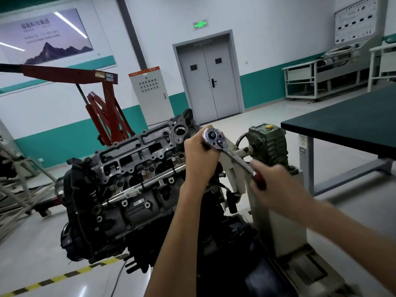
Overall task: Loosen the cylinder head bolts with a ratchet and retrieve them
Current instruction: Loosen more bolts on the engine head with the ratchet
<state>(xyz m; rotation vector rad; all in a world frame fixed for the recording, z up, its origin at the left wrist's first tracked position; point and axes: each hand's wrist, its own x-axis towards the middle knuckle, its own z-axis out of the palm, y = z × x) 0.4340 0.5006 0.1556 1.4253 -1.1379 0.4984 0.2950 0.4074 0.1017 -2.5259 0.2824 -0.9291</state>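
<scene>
Noted chrome ratchet with dark-red handle (233,158) above right end of grey cast-metal cylinder head (137,159). Steadied beneath its head in curled left hand (200,155) grip; handle enclosed in right hand (265,179) grip. No bolt visible. Likely fault: socket slipping off if tilted.

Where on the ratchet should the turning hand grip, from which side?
Grip the red handle at the free end of the ratchet, coming from the right, where the shaft slopes down: longest lever. The left hand steadies the ratchet head.
</scene>
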